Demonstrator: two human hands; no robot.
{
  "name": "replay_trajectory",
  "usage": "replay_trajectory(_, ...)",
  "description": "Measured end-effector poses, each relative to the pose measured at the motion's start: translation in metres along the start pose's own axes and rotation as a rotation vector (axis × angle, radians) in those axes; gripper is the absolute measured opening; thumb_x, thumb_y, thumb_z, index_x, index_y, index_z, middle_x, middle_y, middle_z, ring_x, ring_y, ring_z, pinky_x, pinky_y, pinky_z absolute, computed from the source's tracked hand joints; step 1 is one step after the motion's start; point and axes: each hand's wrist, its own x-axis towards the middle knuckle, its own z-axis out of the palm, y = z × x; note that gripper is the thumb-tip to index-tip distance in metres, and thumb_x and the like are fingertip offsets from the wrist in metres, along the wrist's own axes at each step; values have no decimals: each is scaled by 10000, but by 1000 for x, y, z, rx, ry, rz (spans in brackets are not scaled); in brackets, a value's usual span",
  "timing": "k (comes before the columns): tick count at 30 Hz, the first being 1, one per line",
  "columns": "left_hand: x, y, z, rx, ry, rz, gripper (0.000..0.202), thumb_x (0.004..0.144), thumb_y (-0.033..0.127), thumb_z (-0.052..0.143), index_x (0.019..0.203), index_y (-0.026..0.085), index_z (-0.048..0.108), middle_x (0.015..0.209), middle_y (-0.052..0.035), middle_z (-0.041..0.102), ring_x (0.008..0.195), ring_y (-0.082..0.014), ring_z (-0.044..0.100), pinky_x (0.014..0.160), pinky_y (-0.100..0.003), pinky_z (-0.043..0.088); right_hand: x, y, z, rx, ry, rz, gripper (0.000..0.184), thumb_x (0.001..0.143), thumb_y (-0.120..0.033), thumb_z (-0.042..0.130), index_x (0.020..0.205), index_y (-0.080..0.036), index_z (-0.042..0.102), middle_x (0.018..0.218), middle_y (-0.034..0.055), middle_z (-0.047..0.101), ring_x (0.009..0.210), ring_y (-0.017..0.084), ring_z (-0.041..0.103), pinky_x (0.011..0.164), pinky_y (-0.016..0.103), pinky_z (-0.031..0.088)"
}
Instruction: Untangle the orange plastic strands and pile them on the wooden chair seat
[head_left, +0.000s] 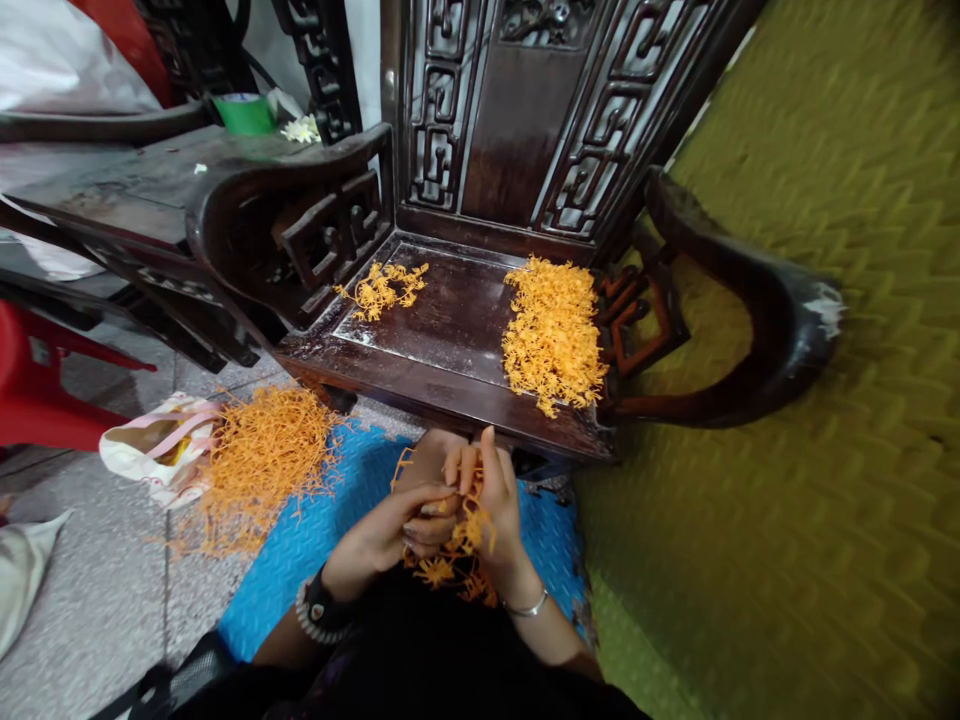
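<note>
My left hand [420, 522] has its fingers curled and meets my right hand [491, 495] over my lap. The fingertips of both hands pinch together at orange plastic flower pieces [472, 525], and the exact point of grip is partly hidden. More of these spidery orange pieces lie on my lap below the hands. One thin orange strand [403, 465] sticks up beside my left hand. On the dark wooden chair seat [457, 310] in front of me are a dense pile of orange flower pieces [555, 335] at right and a small loose bunch [384, 290] at left.
A heap of thin orange strands [266, 460] spills from a white bag [161, 450] on the floor at left, partly over a blue mat [300, 560]. A red stool [37, 380] stands beyond. Green tape [246, 115] sits on a side table. A curved armrest [780, 330] juts out right.
</note>
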Motion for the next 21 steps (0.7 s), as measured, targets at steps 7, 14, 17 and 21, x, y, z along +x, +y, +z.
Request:
replay_trajectory(7,3,-13,22,281,170,253,409,871,488,525,620,182,420,448,96,240,400,-57,160,413,-224,136,4,-4,-5,43,114,-139,552,882,-596,477,495,-254,282,443,-58,240,390,116,201,395,311,184)
replay_trajectory(14,-8,1,30,553,25,218,470,885,577,450,627,186,404,492,70,298,440,-73,214,431,-240,162,-1,-47,3,110,128,-259,613,944,-523,414,419,-250,253,357,-45,247,336,99,235,401,319,198)
replay_trajectory(17,-5,5,34,583,5,203,483,886,599,426,629,191,391,486,68,309,437,-77,217,429,-239,180,0,-55,10,125,157,-266,647,940,-513,421,388,-242,221,329,-51,214,321,87,229,397,300,224)
replay_trajectory(21,-2,7,38,550,-32,221,494,887,602,421,620,186,418,469,74,275,426,-78,208,432,-242,177,1,-57,16,157,178,-226,658,915,-522,455,387,-235,189,327,-53,197,321,80,218,369,276,243)
